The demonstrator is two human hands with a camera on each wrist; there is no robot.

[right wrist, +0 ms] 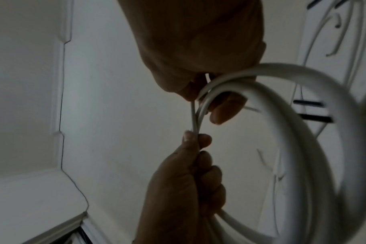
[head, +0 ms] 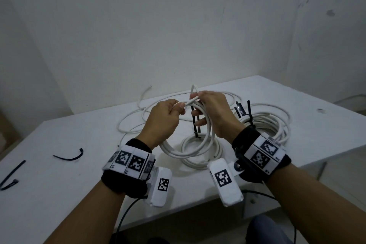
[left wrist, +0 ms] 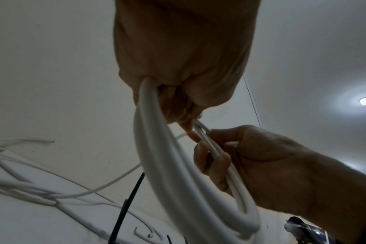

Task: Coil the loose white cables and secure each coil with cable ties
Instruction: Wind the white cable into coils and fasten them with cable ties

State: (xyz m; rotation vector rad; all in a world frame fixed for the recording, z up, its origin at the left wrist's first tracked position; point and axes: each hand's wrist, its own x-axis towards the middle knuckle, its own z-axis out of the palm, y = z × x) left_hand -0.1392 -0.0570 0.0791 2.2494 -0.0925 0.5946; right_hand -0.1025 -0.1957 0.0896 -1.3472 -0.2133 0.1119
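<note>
Left hand (head: 163, 119): fingers curled, thumb and forefinger pinching a strand of the white cable coil (head: 200, 140). Right hand (head: 213, 113): pinches the same strands just beside it, with the lower fingers loose. Coil hangs from both hands above the table (head: 79, 164), over a smaller coil (head: 200, 151) lying flat. Bound coil (head: 267, 125) with black ties sits right. Loose cable (head: 138, 119) sprawls behind. Two spare black cable ties (head: 69, 156) lie far left. No containers seen.

From head height we looked down over the counter (head: 79, 174). Our two wrist views sat close under the palms, facing upward along the fingers (left wrist: 186, 125); all three shared the held cable coil (head: 206, 136).
</note>
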